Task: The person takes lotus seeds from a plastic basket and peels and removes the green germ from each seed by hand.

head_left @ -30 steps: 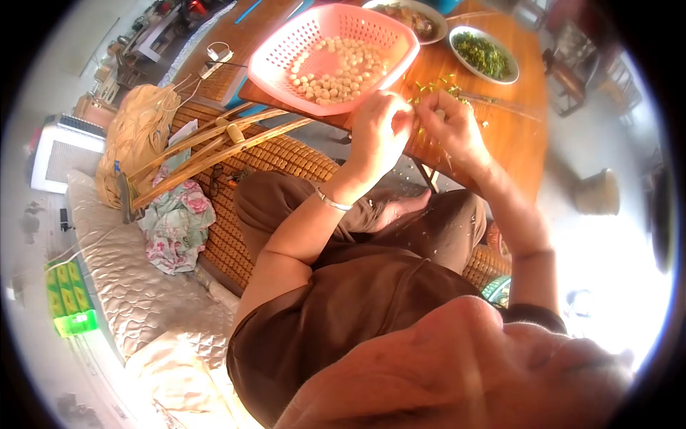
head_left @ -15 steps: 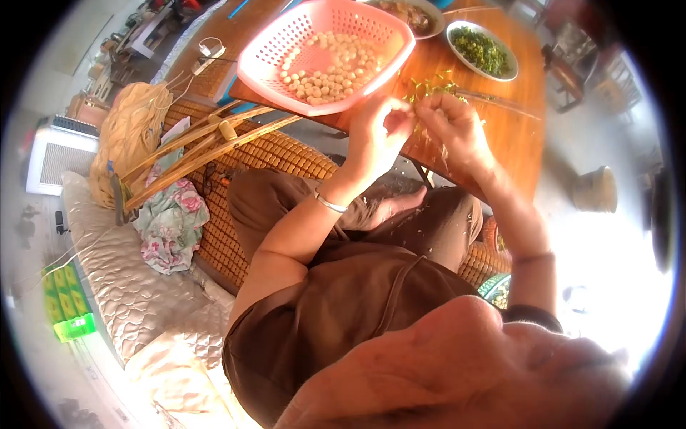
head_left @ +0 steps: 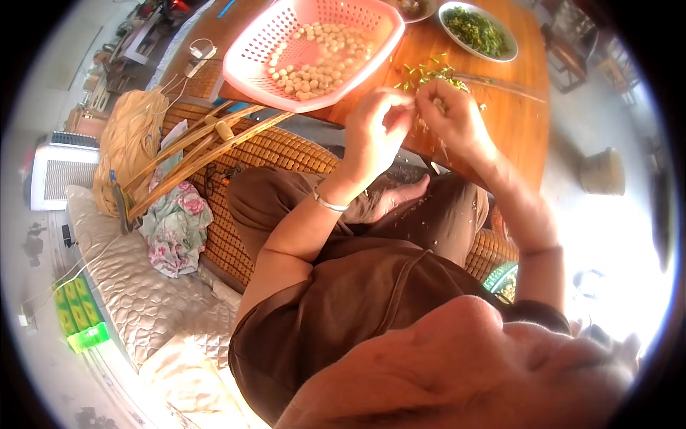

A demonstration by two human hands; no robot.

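My left hand (head_left: pixel 376 129), with a bracelet (head_left: pixel 330 202) on its wrist, is raised at the near edge of the wooden table, thumb and forefinger pinched together. Fingertip to fingertip with it is my right hand (head_left: pixel 457 118), its fingers curled closed. A small pale bit shows in the right hand's curl, too small to name. Just beyond the hands lies a loose heap of green cut stems (head_left: pixel 427 71) on the table (head_left: pixel 525 118). To the left stands a pink perforated basket (head_left: pixel 239 75) holding many round pale pieces (head_left: pixel 309 84).
A plate of chopped greens (head_left: pixel 477 32) and a bowl of food (head_left: pixel 413 8) stand farther back. Thin sticks (head_left: pixel 500 86) lie on the right side. Wooden poles (head_left: pixel 207 146) and a floral cloth (head_left: pixel 177 229) rest on the woven seat left of my crossed legs.
The view has shifted slightly, so the basket and plate sit a little higher. My right hand has turned a little, and both hands stay together at the fingertips.
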